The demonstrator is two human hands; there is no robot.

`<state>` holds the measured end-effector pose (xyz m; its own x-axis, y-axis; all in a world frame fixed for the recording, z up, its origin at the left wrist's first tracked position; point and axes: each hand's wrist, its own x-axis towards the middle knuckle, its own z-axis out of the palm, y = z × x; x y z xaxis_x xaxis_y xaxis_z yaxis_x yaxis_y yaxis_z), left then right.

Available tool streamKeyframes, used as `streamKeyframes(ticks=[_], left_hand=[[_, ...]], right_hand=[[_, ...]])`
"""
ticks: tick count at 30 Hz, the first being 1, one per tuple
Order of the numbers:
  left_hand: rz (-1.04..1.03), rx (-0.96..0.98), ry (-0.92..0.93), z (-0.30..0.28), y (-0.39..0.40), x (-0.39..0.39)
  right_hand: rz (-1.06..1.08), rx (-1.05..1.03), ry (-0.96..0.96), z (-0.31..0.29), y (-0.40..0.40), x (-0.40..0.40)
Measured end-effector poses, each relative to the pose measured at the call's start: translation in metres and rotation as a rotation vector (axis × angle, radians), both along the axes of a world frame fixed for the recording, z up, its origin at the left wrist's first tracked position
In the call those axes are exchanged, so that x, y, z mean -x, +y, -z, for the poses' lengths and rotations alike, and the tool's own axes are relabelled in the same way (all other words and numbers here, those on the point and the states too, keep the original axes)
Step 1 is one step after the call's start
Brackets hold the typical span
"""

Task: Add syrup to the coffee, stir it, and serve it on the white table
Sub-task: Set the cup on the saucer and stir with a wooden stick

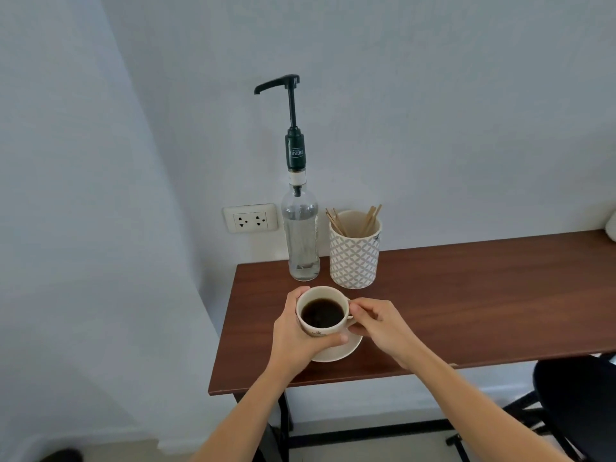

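Fingers point(336, 338) of the left hand point(293, 335) are wrapped round the cup point(322, 311); its handle is pinched by the right hand point(380, 325). The pump spout point(266, 86) is seen directly behind and well above the cup.

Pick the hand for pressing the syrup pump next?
Likely right. The left hand wraps the cup body, steadying it; the right hand only pinches the handle, so it frees easily for the pump.

One cup point(322, 313), one saucer point(336, 353), one syrup bottle point(301, 235), one patterned holder point(354, 258), several stir sticks point(370, 219), two hands.
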<state>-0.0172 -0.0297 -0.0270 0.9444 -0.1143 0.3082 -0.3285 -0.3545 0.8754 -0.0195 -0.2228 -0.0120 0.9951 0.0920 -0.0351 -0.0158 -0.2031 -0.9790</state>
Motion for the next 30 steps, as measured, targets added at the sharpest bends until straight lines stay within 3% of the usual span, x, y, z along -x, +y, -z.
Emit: streamKeyframes(ticks=[4,7,12,14,17,19,25,30], left_hand=[[-0.013,-0.018,-0.006,0.0,-0.002,-0.005],[-0.017,-0.02,0.01,0.002,-0.002,-0.008],[-0.061,-0.021,0.039,0.005,-0.006,-0.003],[-0.069,-0.015,0.039,0.008,-0.007,0.0],[-0.058,0.011,0.053,0.012,-0.006,0.0],[-0.063,0.023,0.062,0.014,-0.005,-0.001],[-0.066,0.014,0.054,0.017,-0.004,-0.004],[-0.06,0.019,0.05,0.016,-0.003,-0.005]], right_hand=[[0.003,0.016,0.016,-0.001,0.0,-0.004],[0.071,0.164,-0.052,-0.012,-0.003,-0.007],[0.538,0.226,-0.345,-0.067,-0.019,-0.051],[0.661,0.272,-0.312,-0.089,-0.029,-0.085],[0.628,0.307,-0.075,-0.103,-0.038,-0.129],[0.614,0.278,-0.021,-0.102,-0.038,-0.147],[0.666,0.347,-0.237,-0.095,-0.038,-0.155],[0.456,0.6,-0.429,-0.106,-0.035,-0.131]])
